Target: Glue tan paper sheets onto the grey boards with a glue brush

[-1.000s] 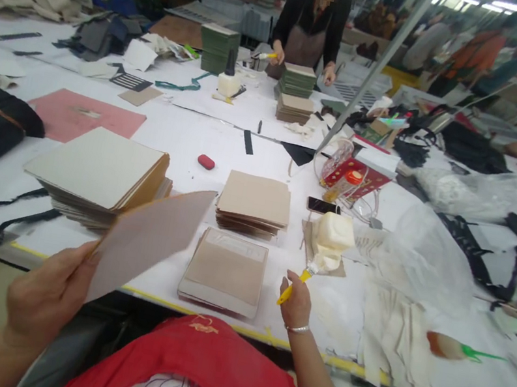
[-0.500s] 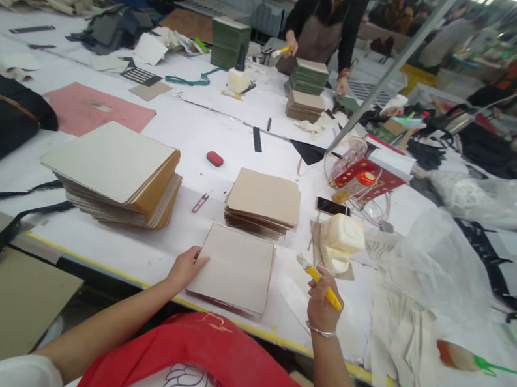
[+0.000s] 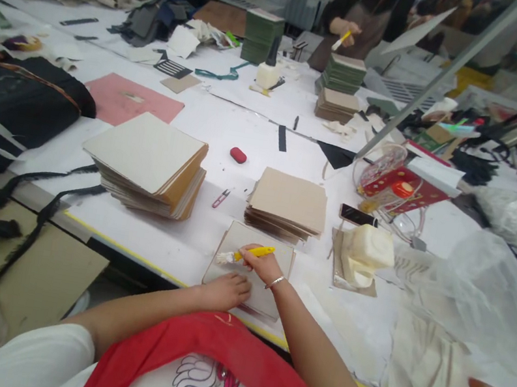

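Note:
Held in my right hand is a yellow-handled brush, its pale bristles at the upper left part of a grey board. My left hand lies palm down on the near left part of that board, fingers together-ish and holding nothing. More board edges show beneath it. Just behind stands a short stack of beige boards. A taller stack of boards is at the left. To the right, a cream container rests on a piece of card.
Small scissors, a red case and a phone lie on the table. Fabric strips and clear plastic are at the right. Across the table, a person's hand holds another brush over green stacks.
My right hand has brought the brush left onto the board. My left hand has moved from the board's left edge onto its near part. The view has shifted; the person opposite has lifted a board.

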A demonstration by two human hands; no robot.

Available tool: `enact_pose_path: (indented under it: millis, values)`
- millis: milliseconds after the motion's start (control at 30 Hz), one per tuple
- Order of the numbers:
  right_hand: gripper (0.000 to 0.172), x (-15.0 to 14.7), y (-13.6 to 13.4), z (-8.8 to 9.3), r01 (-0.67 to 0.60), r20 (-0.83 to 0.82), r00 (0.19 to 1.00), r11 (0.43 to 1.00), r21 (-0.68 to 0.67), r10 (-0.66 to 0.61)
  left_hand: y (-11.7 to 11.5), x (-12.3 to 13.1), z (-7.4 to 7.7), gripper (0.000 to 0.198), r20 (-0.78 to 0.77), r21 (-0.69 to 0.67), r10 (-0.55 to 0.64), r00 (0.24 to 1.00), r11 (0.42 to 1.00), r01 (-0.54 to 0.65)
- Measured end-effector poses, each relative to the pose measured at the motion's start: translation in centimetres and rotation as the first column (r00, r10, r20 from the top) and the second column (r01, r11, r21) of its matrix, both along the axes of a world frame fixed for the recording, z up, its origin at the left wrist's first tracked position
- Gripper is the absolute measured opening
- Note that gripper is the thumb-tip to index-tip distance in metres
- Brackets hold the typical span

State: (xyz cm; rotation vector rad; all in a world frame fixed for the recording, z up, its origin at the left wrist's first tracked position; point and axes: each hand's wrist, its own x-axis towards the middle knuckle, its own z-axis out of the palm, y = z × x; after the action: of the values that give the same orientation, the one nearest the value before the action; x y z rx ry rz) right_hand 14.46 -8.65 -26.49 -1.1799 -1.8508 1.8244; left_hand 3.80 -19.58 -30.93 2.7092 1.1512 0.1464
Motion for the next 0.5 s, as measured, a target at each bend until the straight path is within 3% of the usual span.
enact_pose_path:
  millis: [100, 200, 300, 400, 500]
  values:
    - [0.023, -1.1, 0.2, -1.6, -0.172, 0.004, 0.985, 0.984, -0.047, 0.173, -0.2, 0.2, -0.6, 0.022, 0.006, 0.021, 0.016, 1.0, 1.0, -0.016]
    - [0.022, -1.7, 1.4, -2.6, -0.178, 0.006, 0.984, 0.983, -0.036, 0.178, -0.4, 0.3, -0.7, 0.022, -0.013, 0.037, 0.011, 1.0, 0.999, -0.011]
    - [0.024, -2.2, 3.1, -2.9, 0.017, 0.007, 1.0, 0.999, 0.04, -0.018, -0.3, 0.2, -0.3, 0.023, -0.032, 0.024, 0.003, 0.999, 1.0, -0.002]
    - [0.025, -2.0, 4.1, -3.0, 0.228, 0.01, 0.973, 0.969, 0.096, -0.23, -0.2, 0.1, 0.2, 0.023, -0.039, -0.017, 0.021, 0.999, 1.0, -0.022]
    - [0.024, -0.4, 4.0, -3.0, 0.341, 0.041, 0.937, 0.934, 0.106, -0.347, -0.1, 0.2, 0.3, 0.025, -0.033, -0.062, 0.045, 0.998, 0.997, -0.047]
